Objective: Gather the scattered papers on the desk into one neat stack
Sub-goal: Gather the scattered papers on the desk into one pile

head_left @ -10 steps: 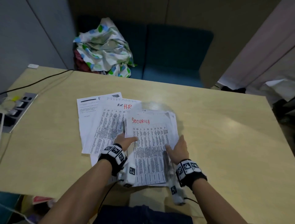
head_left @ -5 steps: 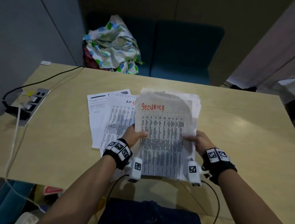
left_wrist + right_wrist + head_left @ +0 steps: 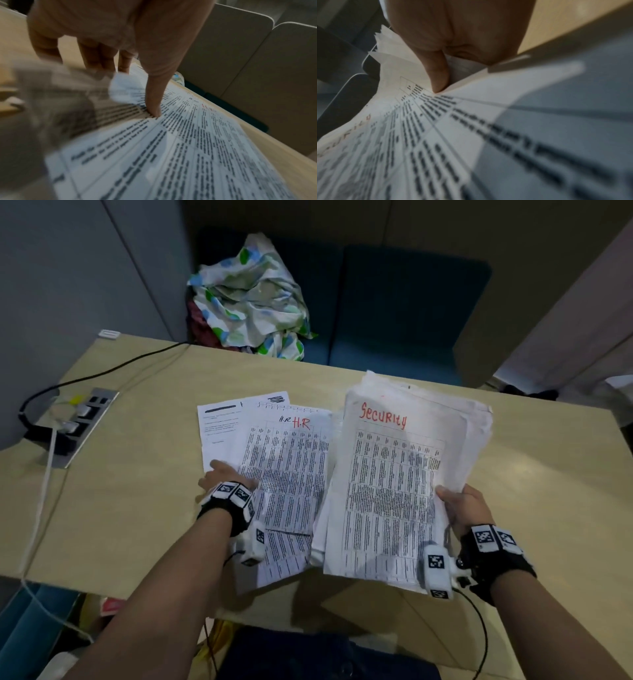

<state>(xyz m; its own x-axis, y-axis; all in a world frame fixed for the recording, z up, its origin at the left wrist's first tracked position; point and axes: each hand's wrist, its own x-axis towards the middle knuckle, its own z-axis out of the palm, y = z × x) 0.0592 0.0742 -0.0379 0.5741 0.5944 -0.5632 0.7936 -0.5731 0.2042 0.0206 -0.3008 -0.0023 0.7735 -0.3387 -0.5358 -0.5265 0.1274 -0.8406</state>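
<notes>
With the right hand (image 3: 462, 508) gripping the Security bundle (image 3: 394, 491) by its right edge, raised over the near right of the desk (image 3: 137, 508), the left hand (image 3: 222, 477), whose thumb presses the loose H.R sheets (image 3: 291, 467) lying just left and whose grip I cannot tell, would best square those sheets before lifting them.

The right hand (image 3: 462, 508) has its fingers hidden behind the Security stack (image 3: 394, 491).
</notes>
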